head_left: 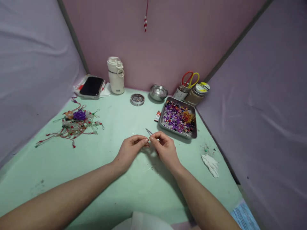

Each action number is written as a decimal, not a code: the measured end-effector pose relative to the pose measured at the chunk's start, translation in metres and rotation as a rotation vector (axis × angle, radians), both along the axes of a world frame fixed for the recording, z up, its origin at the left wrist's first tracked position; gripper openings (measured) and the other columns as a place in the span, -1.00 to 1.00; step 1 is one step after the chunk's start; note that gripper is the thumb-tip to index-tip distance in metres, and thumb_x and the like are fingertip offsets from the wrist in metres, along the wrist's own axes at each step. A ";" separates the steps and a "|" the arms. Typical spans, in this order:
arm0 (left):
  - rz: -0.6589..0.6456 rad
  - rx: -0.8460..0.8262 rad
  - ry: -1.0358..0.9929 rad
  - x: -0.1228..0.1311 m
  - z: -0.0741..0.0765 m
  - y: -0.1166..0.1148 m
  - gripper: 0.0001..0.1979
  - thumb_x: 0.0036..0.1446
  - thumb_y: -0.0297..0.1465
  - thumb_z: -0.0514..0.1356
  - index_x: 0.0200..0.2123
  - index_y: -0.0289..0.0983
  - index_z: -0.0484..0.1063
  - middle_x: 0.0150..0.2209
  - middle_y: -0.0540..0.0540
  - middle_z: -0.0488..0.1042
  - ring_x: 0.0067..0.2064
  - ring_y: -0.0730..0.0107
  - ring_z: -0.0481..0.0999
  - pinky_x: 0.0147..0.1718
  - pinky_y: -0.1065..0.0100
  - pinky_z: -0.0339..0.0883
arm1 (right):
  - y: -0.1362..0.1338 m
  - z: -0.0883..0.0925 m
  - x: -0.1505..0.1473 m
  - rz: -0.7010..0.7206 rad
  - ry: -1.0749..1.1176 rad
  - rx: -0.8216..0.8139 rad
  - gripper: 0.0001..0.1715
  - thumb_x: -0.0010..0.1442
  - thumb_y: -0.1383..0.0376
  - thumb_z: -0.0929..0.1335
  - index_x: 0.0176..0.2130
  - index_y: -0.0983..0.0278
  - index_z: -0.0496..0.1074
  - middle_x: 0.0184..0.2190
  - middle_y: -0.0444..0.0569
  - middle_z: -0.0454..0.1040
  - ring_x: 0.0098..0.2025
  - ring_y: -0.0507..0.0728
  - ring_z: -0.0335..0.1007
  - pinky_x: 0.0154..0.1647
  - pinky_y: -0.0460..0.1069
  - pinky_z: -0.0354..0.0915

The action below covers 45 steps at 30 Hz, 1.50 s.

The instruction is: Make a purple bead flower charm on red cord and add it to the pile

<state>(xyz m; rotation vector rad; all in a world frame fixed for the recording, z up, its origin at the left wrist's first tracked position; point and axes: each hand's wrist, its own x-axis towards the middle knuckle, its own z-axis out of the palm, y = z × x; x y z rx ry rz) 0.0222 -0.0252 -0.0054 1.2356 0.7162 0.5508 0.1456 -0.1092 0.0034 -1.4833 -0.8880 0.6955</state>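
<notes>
My two hands meet over the middle of the green tabletop (103, 159), fingertips nearly touching. A slim, pointed metal tool, tweezers (149, 131) by its look, sticks out from the fingers of my right hand (165, 148), tip toward the upper left. Thumb and forefinger of my left hand (131, 148) are pinched together; whatever is between them is too small to make out. Something pale and blurred shows just below the fingers. To the right of my hands stands a metal tray (160, 123) with purple, clear, red and black beads and yellow-orange thread.
Beaded strings (78, 123) lie in a heap at left. Along the back are a phone (91, 86), a cream bottle (116, 78), a round bead case (137, 99), a steel bowl (158, 93) and jars (194, 95) beside scissors (190, 79). A crumpled white tissue (211, 165) lies right.
</notes>
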 end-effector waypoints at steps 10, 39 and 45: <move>0.003 0.052 0.071 -0.002 -0.001 0.005 -0.72 0.03 -0.17 0.29 -0.36 -0.30 0.52 -0.37 -0.12 0.56 -0.28 0.29 0.51 -0.24 0.29 0.36 | -0.020 0.077 0.087 -0.045 -0.505 -0.169 -0.84 0.12 0.20 0.39 -0.33 0.24 0.50 -0.42 -0.08 0.50 -0.43 0.05 0.30 -0.39 -0.03 0.22; 0.055 -0.074 0.088 -0.004 -0.015 0.011 -0.72 0.02 -0.18 0.32 -0.34 -0.29 0.53 -0.36 -0.12 0.58 -0.26 0.30 0.53 -0.13 0.27 0.37 | 0.059 0.020 0.137 0.334 -1.174 -0.568 -0.78 0.15 0.44 0.32 -0.39 0.24 0.55 -0.28 -0.01 0.55 -0.15 0.18 0.35 -0.22 0.04 -0.09; 0.059 -0.109 0.056 -0.003 -0.014 0.009 -0.73 -0.01 -0.19 0.33 -0.36 -0.29 0.53 -0.37 -0.12 0.58 -0.27 0.28 0.55 -0.19 0.28 0.39 | 0.057 0.023 0.136 0.309 -1.218 -0.594 -0.82 0.14 0.42 0.32 -0.40 0.27 0.52 -0.29 0.02 0.53 -0.15 0.20 0.35 -0.21 0.04 -0.05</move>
